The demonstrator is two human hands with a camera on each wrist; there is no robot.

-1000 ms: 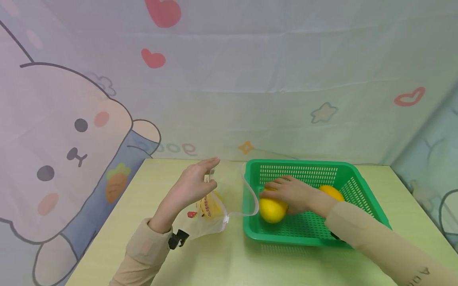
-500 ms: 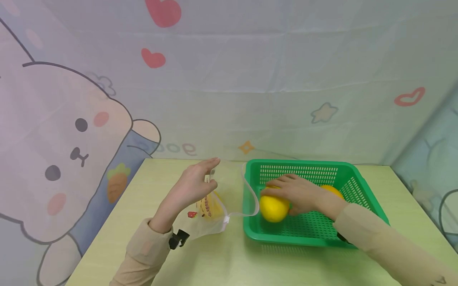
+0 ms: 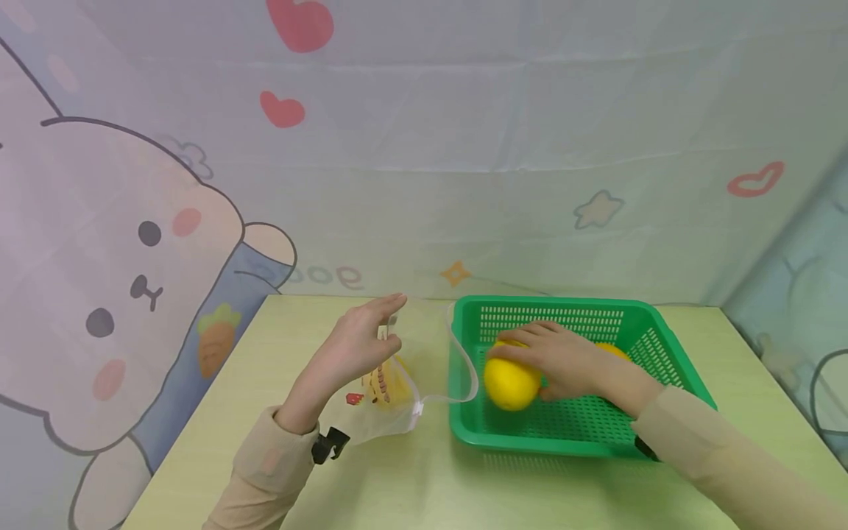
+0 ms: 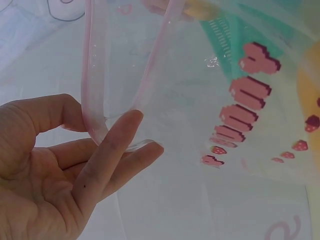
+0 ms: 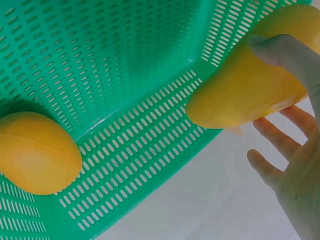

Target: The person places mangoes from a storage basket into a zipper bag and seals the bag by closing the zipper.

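Note:
My left hand [image 3: 351, 342] holds a clear zip bag [image 3: 391, 425] by its edge, the mouth spread toward the basket. In the left wrist view, the pink-trimmed rim lies between the fingers [image 4: 107, 155], and pink lettering marks the bag [image 4: 240, 110]. A yellow shape shows low in the bag. My right hand [image 3: 566, 357] grips a yellow mango [image 3: 512, 386] at the left end of the green basket [image 3: 556, 446]; the right wrist view has thumb and fingers on opposite sides of this mango [image 5: 245, 85]. A second mango [image 5: 37, 152] lies in the basket, partly hidden by the right arm in the head view.
The basket stands on a pale yellow-green table [image 3: 444, 489], right beside the bag. Behind the table hangs a printed cloth [image 3: 424, 184] with a cartoon animal. A dark cable [image 3: 821, 397] loops at the right edge.
My right hand has shifted a little to the right with the mango, which has turned slightly in its grip. The left hand and the bag have stayed in place.

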